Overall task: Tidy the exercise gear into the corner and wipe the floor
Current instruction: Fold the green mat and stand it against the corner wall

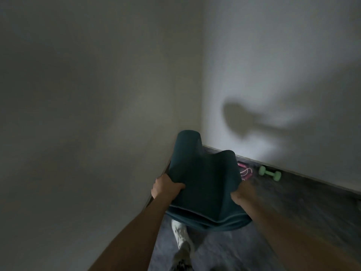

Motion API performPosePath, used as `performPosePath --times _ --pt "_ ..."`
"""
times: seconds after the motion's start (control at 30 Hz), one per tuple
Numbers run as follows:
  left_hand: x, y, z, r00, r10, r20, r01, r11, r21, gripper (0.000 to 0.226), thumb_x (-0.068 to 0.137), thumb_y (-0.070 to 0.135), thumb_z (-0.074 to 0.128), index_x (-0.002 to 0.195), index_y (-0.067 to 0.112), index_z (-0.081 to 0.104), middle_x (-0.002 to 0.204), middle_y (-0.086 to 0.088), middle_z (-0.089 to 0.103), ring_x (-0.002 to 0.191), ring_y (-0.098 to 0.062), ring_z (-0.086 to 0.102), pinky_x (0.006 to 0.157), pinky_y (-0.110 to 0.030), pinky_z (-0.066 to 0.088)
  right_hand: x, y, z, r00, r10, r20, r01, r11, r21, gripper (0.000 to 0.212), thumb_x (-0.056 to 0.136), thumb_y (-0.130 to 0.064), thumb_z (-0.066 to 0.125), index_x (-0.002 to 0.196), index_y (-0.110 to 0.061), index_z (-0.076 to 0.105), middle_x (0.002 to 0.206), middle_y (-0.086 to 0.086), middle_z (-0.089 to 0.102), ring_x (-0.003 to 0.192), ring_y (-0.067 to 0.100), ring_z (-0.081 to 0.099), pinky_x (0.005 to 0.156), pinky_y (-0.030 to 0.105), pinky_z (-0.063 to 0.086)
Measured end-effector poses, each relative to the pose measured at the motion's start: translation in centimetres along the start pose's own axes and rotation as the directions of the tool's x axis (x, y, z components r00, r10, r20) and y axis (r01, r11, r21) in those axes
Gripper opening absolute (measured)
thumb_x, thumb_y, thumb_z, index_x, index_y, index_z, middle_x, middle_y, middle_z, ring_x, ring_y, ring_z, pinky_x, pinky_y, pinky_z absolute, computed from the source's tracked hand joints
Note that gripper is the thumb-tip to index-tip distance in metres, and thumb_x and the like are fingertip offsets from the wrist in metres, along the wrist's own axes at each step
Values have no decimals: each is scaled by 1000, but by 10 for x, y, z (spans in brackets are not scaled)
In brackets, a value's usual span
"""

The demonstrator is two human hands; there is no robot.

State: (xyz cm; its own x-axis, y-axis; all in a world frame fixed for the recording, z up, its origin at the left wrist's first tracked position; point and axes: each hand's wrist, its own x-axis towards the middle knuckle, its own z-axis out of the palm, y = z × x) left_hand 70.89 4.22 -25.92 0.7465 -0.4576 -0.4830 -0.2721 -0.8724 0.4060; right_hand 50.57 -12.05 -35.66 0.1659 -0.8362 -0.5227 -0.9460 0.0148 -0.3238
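One dark teal mat (203, 180) is in view, one mint-green dumbbell (270, 173), one pink skipping rope (245, 171), two hands, left (166, 185) and right (239, 194), and one white shoe (180, 234).

Walls (97, 94): two plain pale ones meet in the corner ahead of me.
Shadow (240, 122): a dark blurred shape on the right wall.
Shoe (180, 234): my white one, below, on the grey floor.
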Motion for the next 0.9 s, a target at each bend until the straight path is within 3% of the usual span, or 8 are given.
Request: performPosePath --times 0.13,0.27,0.4,0.57,0.67,0.9 --pt "79 25 -5 998 -24 63 26 999 -32 65 60 53 76 110 15 60 111 -8 64 101 -29 62 84 -39 53 57 -36 -1 1000 21 14 -21 1000 0 34 73 -27 60 101 -7 62 89 4 64 78 22 62 56 23 37" --pt "171 42 6 989 -24 145 31 998 -46 80 47 60 73 111 16 59 111 -7 65 99 -29 63 84 -43 55 121 -67 10 996 88 36 -89 995 39 35 69 -27 59 100 -11 64 90 4 66 78 22 62 68 29 52" --pt "270 51 36 981 -21 194 35 997 -68 102 29 68 66 115 13 61 112 -8 67 94 -25 65 80 -40 57 172 -93 15 979 192 66 -201 967 156 42 66 -18 70 103 -2 61 96 14 67 85 29 65 70 35 55" --pt "374 60 82 962 -17 273 28 999 -36 80 54 52 82 120 11 61 117 -9 66 99 -28 65 81 -36 54 249 -102 57 956 276 103 -288 948 132 43 81 -14 69 117 2 53 115 20 63 107 37 61 76 32 46" --pt "444 51 130 950 -21 311 47 996 -76 68 64 40 85 121 13 60 119 -8 66 100 -26 64 79 -29 50 308 -93 107 946 312 82 -322 933 164 49 76 -22 74 114 1 54 109 21 66 101 36 64 75 33 48" --pt "567 12 250 920 -25 391 108 975 -192 73 65 34 87 129 16 57 125 -4 63 103 -23 61 79 -28 47 426 -55 211 936 347 60 -351 910 222 49 76 -21 76 113 -1 51 105 21 65 96 38 63 72 37 47"
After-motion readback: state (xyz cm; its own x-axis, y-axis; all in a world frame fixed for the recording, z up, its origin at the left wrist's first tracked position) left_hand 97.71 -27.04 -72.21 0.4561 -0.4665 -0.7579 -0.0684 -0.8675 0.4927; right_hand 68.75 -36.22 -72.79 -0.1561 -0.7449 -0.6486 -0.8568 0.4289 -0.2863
